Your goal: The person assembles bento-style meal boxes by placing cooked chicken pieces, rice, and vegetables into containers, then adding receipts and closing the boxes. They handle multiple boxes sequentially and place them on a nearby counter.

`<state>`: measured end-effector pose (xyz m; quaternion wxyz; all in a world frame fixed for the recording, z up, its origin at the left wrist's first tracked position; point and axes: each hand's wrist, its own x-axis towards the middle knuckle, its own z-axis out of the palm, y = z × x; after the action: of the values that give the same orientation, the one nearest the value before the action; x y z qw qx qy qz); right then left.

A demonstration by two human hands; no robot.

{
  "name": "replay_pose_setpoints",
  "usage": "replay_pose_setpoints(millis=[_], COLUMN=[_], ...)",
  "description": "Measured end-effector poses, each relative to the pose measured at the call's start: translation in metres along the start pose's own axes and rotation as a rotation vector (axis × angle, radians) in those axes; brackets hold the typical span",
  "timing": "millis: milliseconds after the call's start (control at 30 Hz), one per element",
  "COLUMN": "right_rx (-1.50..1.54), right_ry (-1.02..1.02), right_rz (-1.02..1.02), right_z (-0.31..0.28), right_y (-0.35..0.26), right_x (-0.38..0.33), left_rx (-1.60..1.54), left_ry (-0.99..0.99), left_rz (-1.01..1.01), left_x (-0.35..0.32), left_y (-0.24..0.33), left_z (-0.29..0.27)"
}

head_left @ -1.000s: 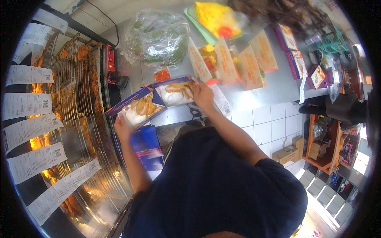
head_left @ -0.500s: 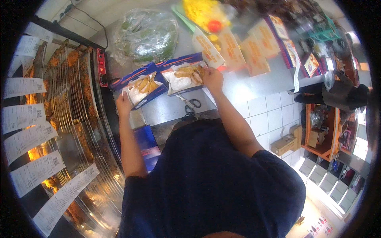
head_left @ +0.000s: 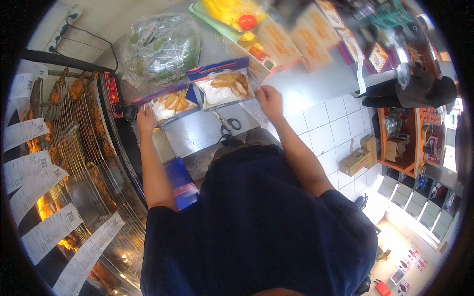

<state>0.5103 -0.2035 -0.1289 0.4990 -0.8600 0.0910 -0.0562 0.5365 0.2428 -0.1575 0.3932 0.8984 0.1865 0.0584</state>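
Two blue cardboard food boxes with raised back flaps stand side by side on the metal counter. Each contains a white mound, perhaps wrapped, and browned sliced meat. My left hand (head_left: 145, 120) has its fingers closed on the outer left edge of the left box (head_left: 170, 121). At the outer edge of the right box (head_left: 227, 103), my right hand (head_left: 269, 102) has bent fingers that seem to pinch its side; the fingertips are partly hidden. Scissors (head_left: 227, 129) lie on the counter between the boxes and my body.
Behind the boxes sits a clear plastic bag of greens (head_left: 160, 49). Yellow food on a green tray (head_left: 202, 11) and printed paper sleeves (head_left: 279, 42) lie farther right. A glowing rack of roasted meat (head_left: 74, 128), hung with paper slips, borders my left side.
The right box now sits more squarely, its back flap upright. My right hand has shifted from over its contents to its outer edge. The whole view has swung slightly.
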Motion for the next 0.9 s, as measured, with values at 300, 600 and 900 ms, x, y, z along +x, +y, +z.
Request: replay_pose_setpoints(millis=[300, 600, 900], right_rx=[-0.359, -0.465, -0.124], right_ry=[-0.138, -0.396, -0.758], right_rz=[-0.350, -0.520, -0.379], right_z=[-0.024, -0.026, -0.204], right_y=[0.009, 0.022, -0.015], right_x=[-0.046, -0.006, 0.079], left_rx=[-0.055, -0.045, 0.167], left_ry=[-0.060, 0.032, 0.141], left_rz=[-0.083, 0.477, 0.457], left_x=[-0.016, -0.156, -0.156], left_y=[0.021, 0.173, 0.209], left_z=[0.023, 0.067, 0.148])
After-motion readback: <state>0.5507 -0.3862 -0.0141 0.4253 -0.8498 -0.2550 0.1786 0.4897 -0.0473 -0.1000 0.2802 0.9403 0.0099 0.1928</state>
